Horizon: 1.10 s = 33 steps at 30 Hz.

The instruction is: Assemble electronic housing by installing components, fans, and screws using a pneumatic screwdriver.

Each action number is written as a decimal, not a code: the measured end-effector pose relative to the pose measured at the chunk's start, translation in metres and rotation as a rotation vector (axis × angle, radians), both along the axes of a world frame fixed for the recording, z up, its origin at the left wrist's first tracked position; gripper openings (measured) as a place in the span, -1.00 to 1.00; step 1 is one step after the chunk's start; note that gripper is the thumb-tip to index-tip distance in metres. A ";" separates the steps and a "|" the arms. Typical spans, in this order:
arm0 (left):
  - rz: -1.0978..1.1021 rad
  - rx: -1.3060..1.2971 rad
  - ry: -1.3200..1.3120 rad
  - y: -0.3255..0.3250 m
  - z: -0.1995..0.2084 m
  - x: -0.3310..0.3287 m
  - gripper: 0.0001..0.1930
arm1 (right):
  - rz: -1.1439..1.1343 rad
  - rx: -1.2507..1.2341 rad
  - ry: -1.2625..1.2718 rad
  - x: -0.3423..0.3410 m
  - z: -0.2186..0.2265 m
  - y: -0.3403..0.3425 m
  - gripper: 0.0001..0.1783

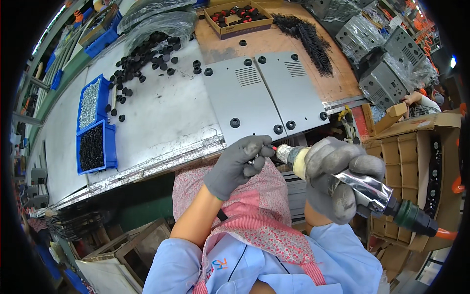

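Wearing a blue shirt (181,267) and a pink flowered apron (267,241), nearest of all, at six o'clock. Holding a shiny power driver (364,190) at four o'clock, with the gray-gloved right hand (338,171) wrapped tight around it. Pointing its tip toward ten o'clock, close to the left hand (240,164), gray-gloved too. Bending the left fingers in around some small shiny bits (253,159), near the middle. Hard to tell whether touching the tip or just beside it. Lying side by side on the table (166,108), between twelve and two o'clock: two flat gray plates (249,100) with round black feet (235,122). At nine to ten o'clock, two blue bins (111,147) with silver screws (89,105) and little black pieces (92,149).
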<state>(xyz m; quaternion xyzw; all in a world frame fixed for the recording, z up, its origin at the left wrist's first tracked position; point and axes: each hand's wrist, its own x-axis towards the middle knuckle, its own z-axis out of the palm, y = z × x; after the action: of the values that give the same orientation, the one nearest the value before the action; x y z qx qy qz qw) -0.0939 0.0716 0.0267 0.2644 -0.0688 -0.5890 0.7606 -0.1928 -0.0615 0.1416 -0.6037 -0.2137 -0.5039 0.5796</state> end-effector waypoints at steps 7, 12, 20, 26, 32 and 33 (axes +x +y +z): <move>-0.034 -0.013 -0.117 0.000 0.006 -0.003 -0.47 | 0.099 0.044 0.042 -0.005 -0.006 0.007 -0.50; 0.005 0.072 -0.242 0.003 0.008 -0.004 -0.42 | 0.113 0.019 0.009 -0.001 -0.003 0.009 -0.55; 0.448 0.655 -1.105 0.006 0.000 0.022 -0.49 | 0.024 -0.077 -0.024 0.008 0.001 0.001 -0.54; 0.378 1.001 -1.603 -0.005 -0.017 0.045 -0.57 | -0.006 0.000 0.021 0.014 -0.001 0.010 -0.53; 0.411 0.769 -1.318 0.025 -0.003 0.036 -0.67 | 0.015 0.012 0.095 0.014 -0.007 0.010 -0.54; 0.368 0.756 -1.355 0.032 -0.001 0.030 -0.67 | 0.020 0.015 0.121 0.014 -0.010 0.012 -0.53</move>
<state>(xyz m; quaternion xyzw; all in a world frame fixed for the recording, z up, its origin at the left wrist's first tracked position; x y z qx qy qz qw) -0.0638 0.1034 0.0254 0.8121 -0.2673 -0.1486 0.4970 -0.1787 -0.0499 0.1318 -0.6265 -0.1804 -0.4621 0.6012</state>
